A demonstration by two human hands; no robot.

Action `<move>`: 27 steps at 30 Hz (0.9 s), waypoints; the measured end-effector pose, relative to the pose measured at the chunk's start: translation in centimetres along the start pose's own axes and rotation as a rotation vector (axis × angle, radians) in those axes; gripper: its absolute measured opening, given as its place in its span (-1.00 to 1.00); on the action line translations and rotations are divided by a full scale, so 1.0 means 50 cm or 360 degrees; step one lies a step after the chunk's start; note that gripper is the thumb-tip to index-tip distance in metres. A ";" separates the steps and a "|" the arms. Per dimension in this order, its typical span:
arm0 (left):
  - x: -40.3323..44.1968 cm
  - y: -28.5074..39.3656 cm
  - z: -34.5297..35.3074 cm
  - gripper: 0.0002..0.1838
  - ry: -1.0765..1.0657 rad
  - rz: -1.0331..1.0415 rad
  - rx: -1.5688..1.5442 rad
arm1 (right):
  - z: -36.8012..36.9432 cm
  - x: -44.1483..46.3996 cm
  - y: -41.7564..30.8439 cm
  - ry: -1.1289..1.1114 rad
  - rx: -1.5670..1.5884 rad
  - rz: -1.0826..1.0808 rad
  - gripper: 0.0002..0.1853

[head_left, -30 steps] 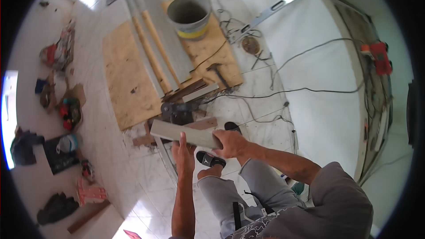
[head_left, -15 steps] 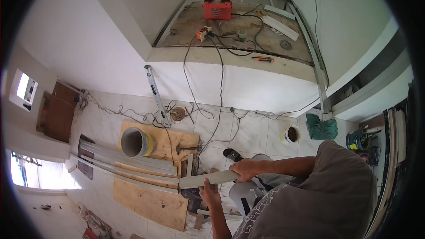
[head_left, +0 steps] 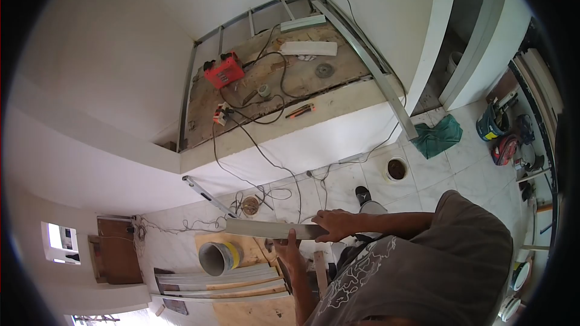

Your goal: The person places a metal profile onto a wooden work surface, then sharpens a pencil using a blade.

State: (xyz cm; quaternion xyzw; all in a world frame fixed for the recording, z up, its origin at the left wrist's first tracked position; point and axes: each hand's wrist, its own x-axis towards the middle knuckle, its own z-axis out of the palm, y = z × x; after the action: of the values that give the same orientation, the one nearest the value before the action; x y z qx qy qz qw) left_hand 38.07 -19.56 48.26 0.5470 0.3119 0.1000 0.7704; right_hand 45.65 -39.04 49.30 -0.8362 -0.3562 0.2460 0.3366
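Observation:
A short, pale grey length of metal profile [head_left: 260, 228] is held level in front of my body. My right hand [head_left: 333, 225] grips its right end. Under the middle of it, my left hand [head_left: 291, 250] is wrapped round its near edge, thumb up on its face. Just beyond the piece's free left end, a spirit level [head_left: 208, 195] leans against the low white wall. Below it on the floor stands a grey bucket [head_left: 219, 258] with a yellow band, beside several long metal profiles [head_left: 223, 287] on a plywood sheet [head_left: 241, 312].
On the raised platform [head_left: 199, 122] are a red machine [head_left: 224, 70], a power outlet block [head_left: 222, 115], cutters [head_left: 300, 110] and white offcuts [head_left: 309, 48]. Black cables hang to the tiled floor. A small bucket [head_left: 396, 169] and a green cloth [head_left: 437, 136] lie ahead right.
My view has turned right. The metal piece has lifted away from the long profiles on the floor, held by both hands throughout.

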 end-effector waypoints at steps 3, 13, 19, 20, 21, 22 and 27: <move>0.086 0.003 0.061 -0.34 0.0015 0.0217 0.0214 | -0.102 -0.017 0.093 0.0275 0.0039 -0.0006 -0.37; 0.251 0.061 0.288 -0.42 -0.0185 0.0184 0.0462 | -0.698 -0.228 0.278 0.2039 -0.0319 0.0187 -0.61; 0.333 0.120 0.412 -0.48 -0.0360 0.0105 0.0469 | -0.944 -0.390 0.273 0.2855 -0.0836 0.0243 -0.72; 0.355 0.130 0.431 -0.48 -0.0382 0.0081 0.0463 | -0.981 -0.406 0.269 0.2930 -0.0930 0.0223 -0.71; 0.369 0.140 0.457 -0.47 -0.0405 0.0051 0.0458 | -1.016 -0.421 0.260 0.3000 -0.1026 0.0206 -0.70; 0.382 0.146 0.485 -0.48 -0.0409 0.0074 0.0460 | -1.049 -0.436 0.249 0.3022 -0.1137 0.0218 -0.67; 0.501 0.158 0.608 -0.54 -0.0652 0.0015 0.0325 | -1.262 -0.507 0.167 0.3120 -0.2044 0.0544 -0.51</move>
State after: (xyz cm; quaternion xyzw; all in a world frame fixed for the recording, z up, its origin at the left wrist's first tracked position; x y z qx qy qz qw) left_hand 77.16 -27.84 52.42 0.6325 0.1548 -0.0417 0.7578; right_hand 74.49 -87.15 88.66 -0.7206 0.1121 -0.6822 -0.0527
